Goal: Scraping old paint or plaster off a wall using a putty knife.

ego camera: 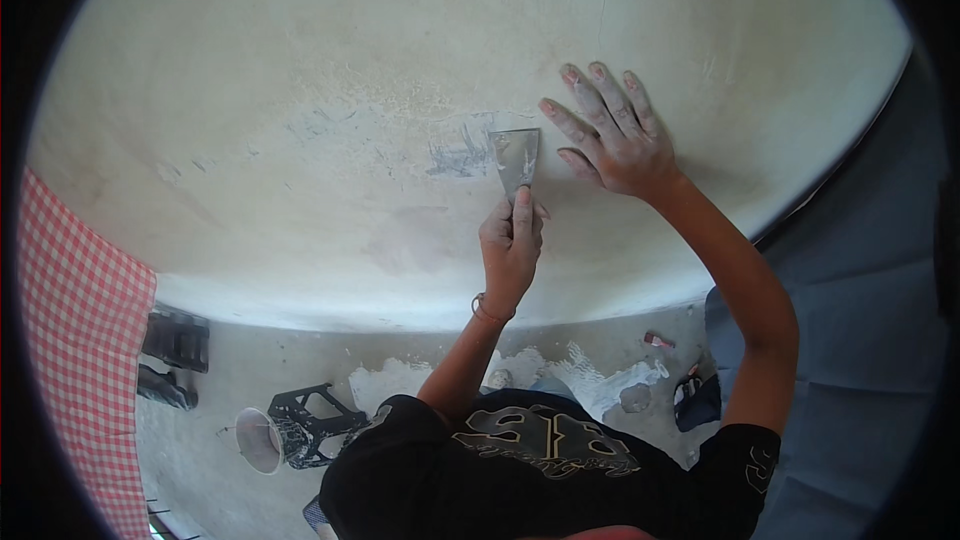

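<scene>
A pale plastered wall (315,30) fills the upper view. My left hand (508,236) grips a putty knife (517,151), thumb laid along it and blade pointing up. The blade's broad edge is at the wall, just right of a grey scraped patch (457,154); whether it presses there I cannot tell. My right hand (626,139), dusted white, rests spread on the wall, to the right of the blade. Around the patch the surface shows fine cracks, flaking and dark scratches.
White smears (390,382) mark the concrete floor. A bucket (259,441) and a black plastic stool (319,412) are lower left. A red-checked cloth (82,330) hangs left, a grey-blue cloth (862,330) right. A brush (658,340) and a dark bag (697,403) lie lower right.
</scene>
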The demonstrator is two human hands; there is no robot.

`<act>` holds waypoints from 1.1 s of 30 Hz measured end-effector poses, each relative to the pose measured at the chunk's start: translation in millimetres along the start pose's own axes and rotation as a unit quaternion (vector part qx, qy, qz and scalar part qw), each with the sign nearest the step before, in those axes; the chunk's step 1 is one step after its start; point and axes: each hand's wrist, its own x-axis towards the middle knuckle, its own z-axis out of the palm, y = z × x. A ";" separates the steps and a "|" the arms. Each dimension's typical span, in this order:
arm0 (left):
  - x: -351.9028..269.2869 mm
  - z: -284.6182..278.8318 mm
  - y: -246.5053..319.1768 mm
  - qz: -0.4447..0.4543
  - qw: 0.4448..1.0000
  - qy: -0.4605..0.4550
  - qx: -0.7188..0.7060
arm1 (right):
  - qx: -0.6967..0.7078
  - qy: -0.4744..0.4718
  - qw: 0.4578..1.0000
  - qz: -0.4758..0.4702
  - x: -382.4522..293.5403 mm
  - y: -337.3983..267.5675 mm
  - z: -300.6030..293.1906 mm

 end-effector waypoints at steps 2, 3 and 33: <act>2.4 -4.5 -3.3 -0.003 1.000 -0.010 0.001 | -0.010 0.013 0.999 -0.032 -9.5 -8.3 6.7; 5.2 -7.5 -4.4 0.006 1.000 -0.022 -0.010 | -0.012 0.014 0.999 -0.029 -10.3 -8.8 6.7; 18.0 -37.1 19.0 -0.094 0.993 -0.062 -0.033 | -0.004 0.050 0.998 -0.043 17.3 -34.5 16.6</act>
